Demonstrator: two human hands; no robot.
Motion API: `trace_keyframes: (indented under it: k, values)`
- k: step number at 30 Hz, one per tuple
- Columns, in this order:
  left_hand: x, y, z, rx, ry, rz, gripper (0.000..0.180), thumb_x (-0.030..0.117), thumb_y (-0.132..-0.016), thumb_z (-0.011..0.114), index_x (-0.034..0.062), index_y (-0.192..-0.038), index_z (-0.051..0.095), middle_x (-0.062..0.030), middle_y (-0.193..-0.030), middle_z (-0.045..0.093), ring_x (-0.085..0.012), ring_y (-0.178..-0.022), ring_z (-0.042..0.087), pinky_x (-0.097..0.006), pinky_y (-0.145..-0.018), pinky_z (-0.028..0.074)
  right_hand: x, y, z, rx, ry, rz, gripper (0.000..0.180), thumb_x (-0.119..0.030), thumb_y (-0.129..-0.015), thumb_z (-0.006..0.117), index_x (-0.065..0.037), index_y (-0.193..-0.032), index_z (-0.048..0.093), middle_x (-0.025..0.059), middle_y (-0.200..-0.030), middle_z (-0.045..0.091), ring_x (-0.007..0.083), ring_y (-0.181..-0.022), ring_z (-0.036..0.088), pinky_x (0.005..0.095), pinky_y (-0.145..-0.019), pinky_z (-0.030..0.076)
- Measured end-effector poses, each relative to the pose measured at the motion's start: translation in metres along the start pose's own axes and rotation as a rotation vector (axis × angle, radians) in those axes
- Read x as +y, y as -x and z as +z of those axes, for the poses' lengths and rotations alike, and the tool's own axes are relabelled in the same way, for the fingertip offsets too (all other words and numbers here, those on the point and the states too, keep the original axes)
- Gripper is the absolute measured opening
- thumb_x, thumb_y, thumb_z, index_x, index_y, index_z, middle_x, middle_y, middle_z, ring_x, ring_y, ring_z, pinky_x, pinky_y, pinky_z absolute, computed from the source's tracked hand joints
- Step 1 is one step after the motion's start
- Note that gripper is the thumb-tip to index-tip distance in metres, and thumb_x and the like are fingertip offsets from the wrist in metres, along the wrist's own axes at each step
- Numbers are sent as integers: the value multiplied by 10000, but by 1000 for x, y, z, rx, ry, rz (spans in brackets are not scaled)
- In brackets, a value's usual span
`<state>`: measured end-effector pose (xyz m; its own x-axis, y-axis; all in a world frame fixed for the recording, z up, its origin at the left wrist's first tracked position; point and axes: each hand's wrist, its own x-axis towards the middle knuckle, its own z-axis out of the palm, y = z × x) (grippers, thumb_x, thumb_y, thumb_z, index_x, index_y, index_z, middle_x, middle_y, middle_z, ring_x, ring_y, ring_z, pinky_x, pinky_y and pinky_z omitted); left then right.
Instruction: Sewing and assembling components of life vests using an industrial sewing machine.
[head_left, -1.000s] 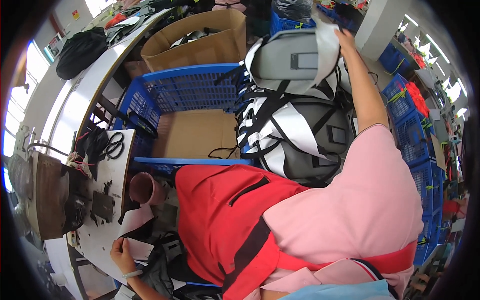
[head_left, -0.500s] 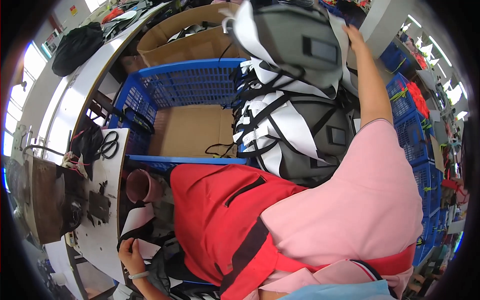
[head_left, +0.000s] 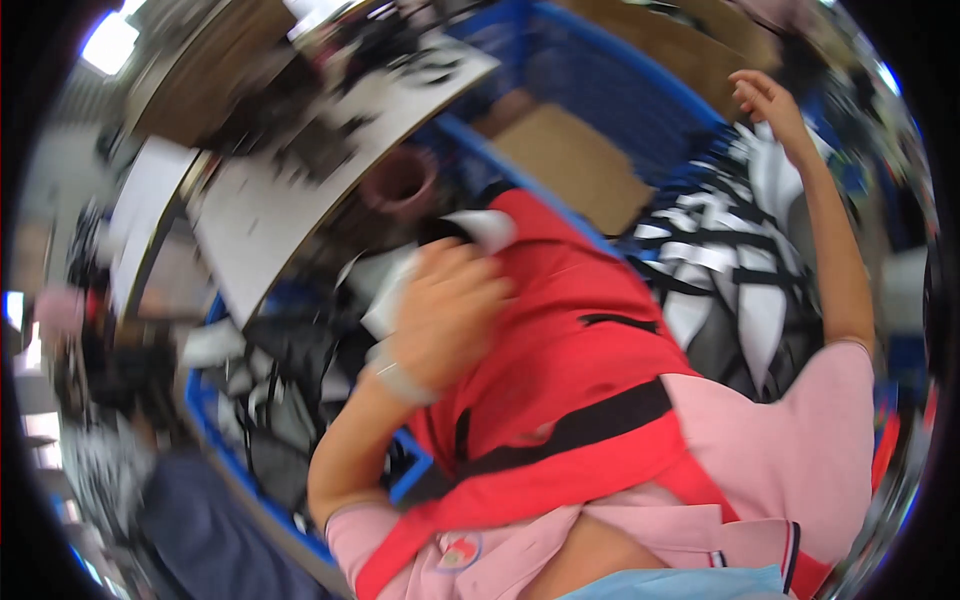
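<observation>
My left hand [head_left: 445, 315], smeared by motion, is raised in front of the red apron [head_left: 600, 290]. Its fingers are curled on a white-and-black fabric piece [head_left: 487, 230], which sticks out beyond them; the fingertips are hidden. My right arm is stretched out to the far right. At its end, my right hand [head_left: 775, 108] is empty, its fingers loosely apart above a stack of grey bag panels [head_left: 715, 265] with white flaps and black straps.
A blue crate [head_left: 600, 60] with cardboard [head_left: 575, 165] inside stands beyond the apron. To its left are a pink bin [head_left: 400, 185] and a white worktable [head_left: 270, 210] with scissors [head_left: 430, 68]. Another blue crate [head_left: 215, 425] at lower left holds dark and white pieces.
My right hand has let go of the grey bag panel, left on the stack. My left hand has risen toward the apron with the fabric piece. The whole view has swung left.
</observation>
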<state>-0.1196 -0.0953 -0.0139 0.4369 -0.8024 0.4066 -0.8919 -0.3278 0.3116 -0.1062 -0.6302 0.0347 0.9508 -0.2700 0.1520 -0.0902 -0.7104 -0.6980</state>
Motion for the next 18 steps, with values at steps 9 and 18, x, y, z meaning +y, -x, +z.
trace_keyframes:
  k: [9, 18]
  values:
    - [53, -19, 89, -113, -93, 85, 91, 186, -616, 619, 101, -626, 650, -55, -725, 616, -202, -786, 551, -312, -801, 392, -249, 62, 377, -1052, -180, -863, 296, -258, -923, 570, -31, -1104, 628, 123, -1048, 611, 259, -982, 602, 356, -860, 469]
    - [61, -9, 133, 151, 87, -12, 158, 138, -686, 571, 66, -785, 670, -117, -860, 657, -272, -919, 596, -391, -896, 437, -280, 76, 573, -1241, 429, -1079, 391, -362, -886, 563, -83, -1150, 637, 163, -1123, 624, 331, -1087, 582, 403, -921, 460]
